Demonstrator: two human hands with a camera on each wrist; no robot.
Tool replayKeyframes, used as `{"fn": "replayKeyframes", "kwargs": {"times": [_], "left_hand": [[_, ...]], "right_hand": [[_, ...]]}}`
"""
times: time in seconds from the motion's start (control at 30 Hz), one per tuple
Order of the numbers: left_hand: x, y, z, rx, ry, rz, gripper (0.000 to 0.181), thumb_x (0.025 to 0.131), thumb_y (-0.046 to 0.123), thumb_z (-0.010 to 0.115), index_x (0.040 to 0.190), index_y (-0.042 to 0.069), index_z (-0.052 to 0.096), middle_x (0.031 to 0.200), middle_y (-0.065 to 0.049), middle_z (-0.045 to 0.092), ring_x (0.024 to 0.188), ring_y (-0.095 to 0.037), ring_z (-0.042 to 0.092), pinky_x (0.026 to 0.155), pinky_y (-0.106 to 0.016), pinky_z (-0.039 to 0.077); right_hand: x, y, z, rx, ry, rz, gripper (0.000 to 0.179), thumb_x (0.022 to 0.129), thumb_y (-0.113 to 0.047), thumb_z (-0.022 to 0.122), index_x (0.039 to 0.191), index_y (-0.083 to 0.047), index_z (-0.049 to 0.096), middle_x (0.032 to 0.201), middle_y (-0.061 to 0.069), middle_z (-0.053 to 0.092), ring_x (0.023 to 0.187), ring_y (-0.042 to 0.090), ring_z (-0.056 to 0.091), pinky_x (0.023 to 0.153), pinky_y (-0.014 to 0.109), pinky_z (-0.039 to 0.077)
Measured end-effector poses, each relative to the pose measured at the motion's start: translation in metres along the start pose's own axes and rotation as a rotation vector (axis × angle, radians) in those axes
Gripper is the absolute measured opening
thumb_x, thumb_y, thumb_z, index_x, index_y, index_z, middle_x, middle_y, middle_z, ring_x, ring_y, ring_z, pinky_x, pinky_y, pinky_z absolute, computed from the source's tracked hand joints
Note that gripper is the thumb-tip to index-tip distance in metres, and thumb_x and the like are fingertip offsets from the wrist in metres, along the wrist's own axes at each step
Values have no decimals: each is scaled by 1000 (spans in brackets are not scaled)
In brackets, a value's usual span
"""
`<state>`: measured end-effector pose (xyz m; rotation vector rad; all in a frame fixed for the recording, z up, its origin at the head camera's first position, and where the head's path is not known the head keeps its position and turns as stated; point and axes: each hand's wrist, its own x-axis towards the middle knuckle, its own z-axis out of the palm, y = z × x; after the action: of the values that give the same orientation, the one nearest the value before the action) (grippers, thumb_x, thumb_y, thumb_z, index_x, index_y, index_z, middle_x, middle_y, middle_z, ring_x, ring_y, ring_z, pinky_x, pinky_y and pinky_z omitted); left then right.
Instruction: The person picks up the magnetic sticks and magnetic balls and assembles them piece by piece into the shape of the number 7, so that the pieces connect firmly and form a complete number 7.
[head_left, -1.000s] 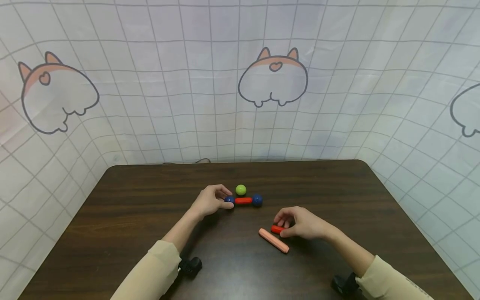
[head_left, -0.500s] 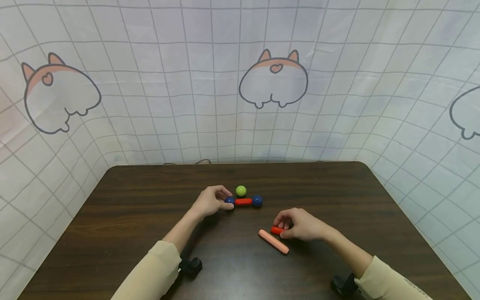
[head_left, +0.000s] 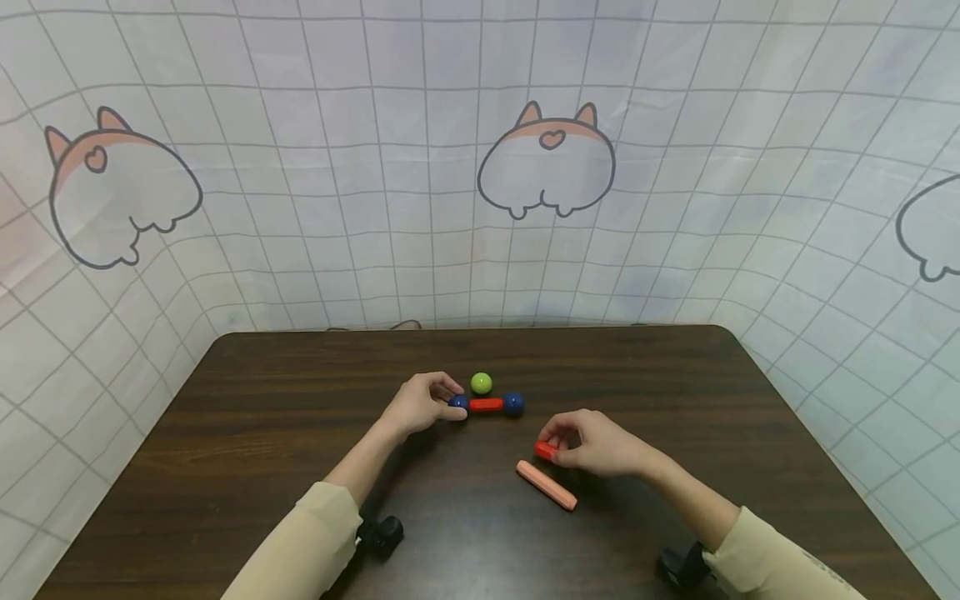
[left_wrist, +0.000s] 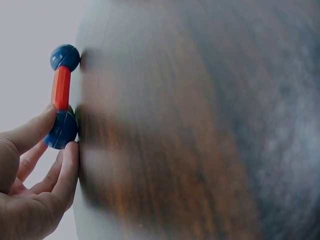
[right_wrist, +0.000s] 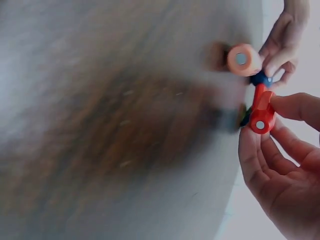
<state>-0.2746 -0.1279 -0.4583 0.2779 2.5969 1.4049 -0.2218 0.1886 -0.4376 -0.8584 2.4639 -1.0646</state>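
Note:
Two blue balls (head_left: 513,404) with a red rod (head_left: 487,405) between them form a dumbbell shape on the table. My left hand (head_left: 420,403) pinches the left blue ball (left_wrist: 61,131) between thumb and fingers. Between the thumb and fingers of my right hand (head_left: 600,443) is a second red rod (head_left: 545,450), its near end showing a round silvery metal tip (right_wrist: 260,125). The rod is apart from the dumbbell shape in the head view; my fingers hide part of it. A salmon-coloured rod (head_left: 547,485) lies just in front of my right hand.
A lime green ball (head_left: 482,383) sits right behind the joined red rod. The dark wooden table (head_left: 300,367) ends at a white grid-patterned curtain (head_left: 337,208) at the back and sides. Black wrist cameras (head_left: 381,536) hang below both sleeves.
My right hand has moved slightly left and away from me, carrying its red rod off from beside the salmon rod. The left hand stays on the blue ball.

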Motion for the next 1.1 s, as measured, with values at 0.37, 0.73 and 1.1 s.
{"fn": "replayKeyframes", "kwargs": {"times": [0.37, 0.73, 1.1], "left_hand": [[0, -1, 0, 6, 4, 2, 25, 84, 16, 88, 105, 14, 75, 103, -3, 68, 99, -22, 62, 82, -42, 52], [1, 1, 0, -6, 7, 3, 26, 84, 16, 88, 106, 13, 75, 102, -3, 69, 99, -22, 63, 86, -44, 52], [1, -1, -1, -14, -3, 3, 26, 84, 17, 88, 106, 13, 75, 102, -3, 69, 98, -22, 63, 87, -45, 52]], "right_hand": [[16, -26, 8, 38, -18, -65, 20, 95, -6, 69, 114, -5, 70, 93, -2, 66, 83, 16, 61, 77, 32, 53], [32, -42, 23, 53, -80, -130, 20, 94, -2, 68, 114, -5, 70, 91, -5, 67, 82, 13, 64, 76, 29, 55], [41, -52, 43, 35, -117, -144, 18, 92, -3, 70, 109, -10, 71, 87, -9, 67, 81, 7, 64, 75, 26, 54]]}}
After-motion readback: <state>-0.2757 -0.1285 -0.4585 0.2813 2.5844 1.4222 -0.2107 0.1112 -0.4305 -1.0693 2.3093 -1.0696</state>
